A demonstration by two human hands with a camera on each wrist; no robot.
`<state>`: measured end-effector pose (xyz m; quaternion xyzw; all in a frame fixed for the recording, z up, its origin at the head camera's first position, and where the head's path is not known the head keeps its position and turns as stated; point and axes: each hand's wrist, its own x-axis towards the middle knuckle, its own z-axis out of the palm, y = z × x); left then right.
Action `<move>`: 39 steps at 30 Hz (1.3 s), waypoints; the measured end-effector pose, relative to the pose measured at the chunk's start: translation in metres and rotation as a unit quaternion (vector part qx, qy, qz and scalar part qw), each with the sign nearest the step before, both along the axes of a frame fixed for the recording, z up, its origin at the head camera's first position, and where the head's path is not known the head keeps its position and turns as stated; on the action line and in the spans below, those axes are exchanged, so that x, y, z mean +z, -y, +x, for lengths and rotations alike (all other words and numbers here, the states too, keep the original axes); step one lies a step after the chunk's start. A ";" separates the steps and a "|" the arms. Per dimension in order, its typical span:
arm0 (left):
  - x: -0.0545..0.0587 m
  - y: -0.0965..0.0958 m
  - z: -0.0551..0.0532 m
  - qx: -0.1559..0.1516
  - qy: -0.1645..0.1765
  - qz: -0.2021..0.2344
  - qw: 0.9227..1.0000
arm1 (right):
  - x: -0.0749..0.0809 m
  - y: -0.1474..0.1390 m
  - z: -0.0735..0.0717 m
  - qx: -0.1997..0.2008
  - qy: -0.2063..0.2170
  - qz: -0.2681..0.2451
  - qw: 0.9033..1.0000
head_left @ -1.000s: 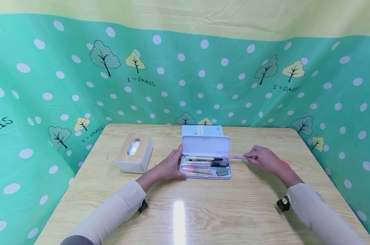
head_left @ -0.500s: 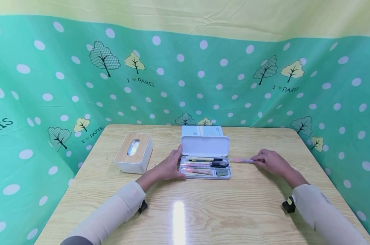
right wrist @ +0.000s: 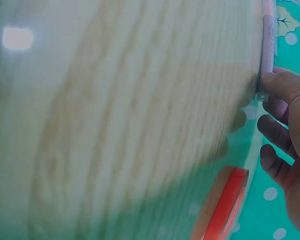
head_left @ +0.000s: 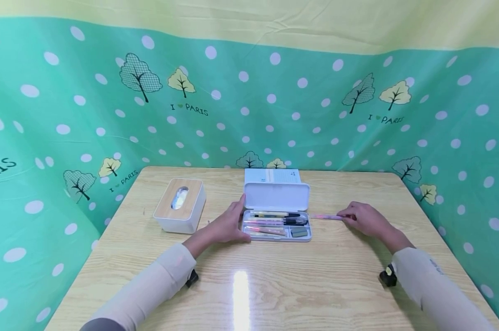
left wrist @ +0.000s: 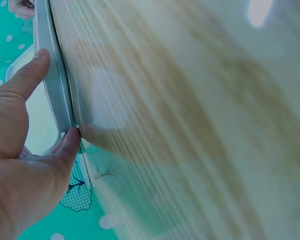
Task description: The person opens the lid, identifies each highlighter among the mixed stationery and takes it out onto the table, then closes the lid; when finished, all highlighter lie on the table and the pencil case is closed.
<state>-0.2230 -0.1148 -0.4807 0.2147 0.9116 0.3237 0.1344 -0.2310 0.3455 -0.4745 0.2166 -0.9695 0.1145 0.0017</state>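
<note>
A white pencil case (head_left: 249,238) stands with its lid (head_left: 277,196) up; several pens (head_left: 274,222) and a grey-green eraser (head_left: 299,233) lie in its compartments. My left hand (head_left: 229,224) holds the case's left end, thumb at the front wall and fingers spread toward the lid. In the left wrist view the thumb (left wrist: 32,75) lies along the case's wall (left wrist: 57,85), with a fingertip low at its corner. Right of the case, my right hand (head_left: 365,219) pinches the end of a pink-and-lilac pen (head_left: 326,217) low at the tabletop, its other end pointing at the case.
A white tissue box (head_left: 183,207) with a wooden top stands left of the case. Behind the lid is a light-blue booklet (head_left: 274,175). An orange-red ring (right wrist: 227,207), like a tape roll, sits near my right hand. A dotted curtain (head_left: 216,133) hangs behind the table.
My right hand has moved right and down with the pen, from the case's right edge to the tabletop beside it, and stays there over the last half second. My left hand has not moved.
</note>
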 end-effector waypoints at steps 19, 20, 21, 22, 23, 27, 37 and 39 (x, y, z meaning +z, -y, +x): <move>0.001 0.001 0.002 -0.001 0.007 0.006 1.000 | 0.026 0.050 -0.005 0.020 -0.006 -0.023 1.000; 0.001 0.001 0.002 0.000 0.009 0.008 1.000 | 0.027 0.055 -0.006 0.026 -0.008 -0.022 0.999; 0.001 0.001 0.002 -0.001 0.010 0.011 1.000 | 0.028 0.060 -0.007 0.031 -0.011 -0.022 0.999; 0.000 0.002 0.003 -0.001 0.010 0.015 1.000 | 0.028 0.065 -0.007 0.037 -0.011 -0.021 0.999; 0.000 0.002 0.003 -0.001 0.011 0.017 1.000 | 0.028 0.070 -0.007 0.039 -0.010 -0.022 0.999; 0.000 0.002 0.003 -0.003 0.010 0.019 1.000 | 0.029 0.089 -0.007 0.051 -0.008 -0.026 0.998; 0.003 0.001 0.004 -0.003 0.008 0.024 1.000 | 0.029 0.130 -0.010 0.057 0.002 -0.011 0.998; 0.003 0.001 0.004 -0.003 0.006 0.019 1.000 | 0.028 0.137 -0.011 0.062 -0.001 -0.007 0.998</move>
